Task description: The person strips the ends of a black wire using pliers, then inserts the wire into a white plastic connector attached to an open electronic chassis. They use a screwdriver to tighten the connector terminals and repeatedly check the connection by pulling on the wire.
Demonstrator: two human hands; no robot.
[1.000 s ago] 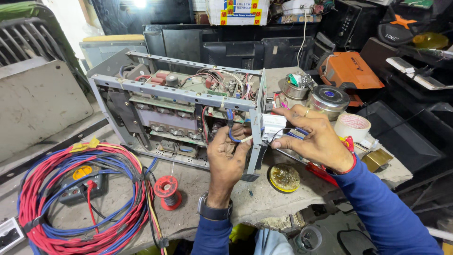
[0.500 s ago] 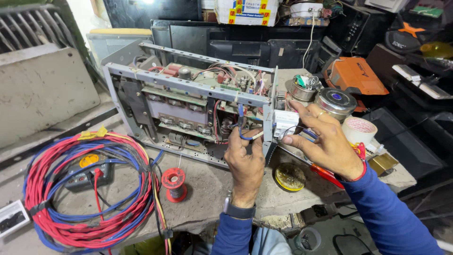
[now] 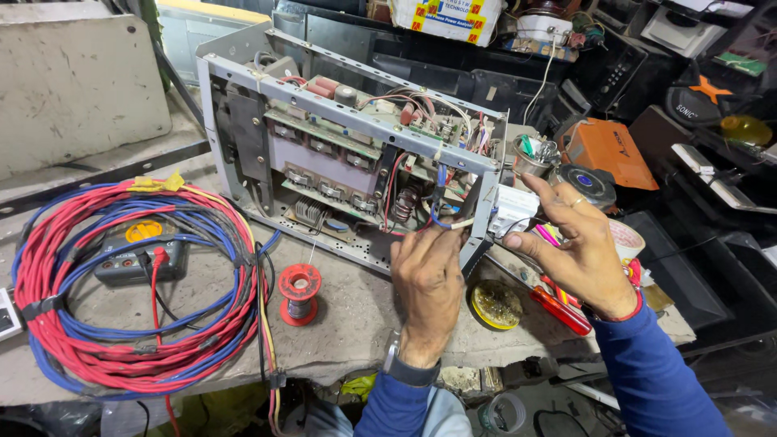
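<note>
We find the opened metal chassis (image 3: 340, 154) lying on its side at the middle of the bench, its boards and wiring exposed toward us. Since a second ago our view has drawn nearer and swung, so the chassis now sits larger and higher in frame; both hands have stayed at its right end, which we judge means the wiring work there is still under way. Our left hand (image 3: 427, 279) is curled at the lower right corner, fingertips pinching a blue wire (image 3: 441, 212). Our right hand (image 3: 576, 243), at three o'clock of it, is half open, thumb and fingers gripping a white connector block (image 3: 511, 209). At nine o'clock lies a coil of red and blue cable (image 3: 121, 283) around a yellow-dialled meter (image 3: 139, 251); a red solder spool (image 3: 299, 293) stands at seven o'clock.
</note>
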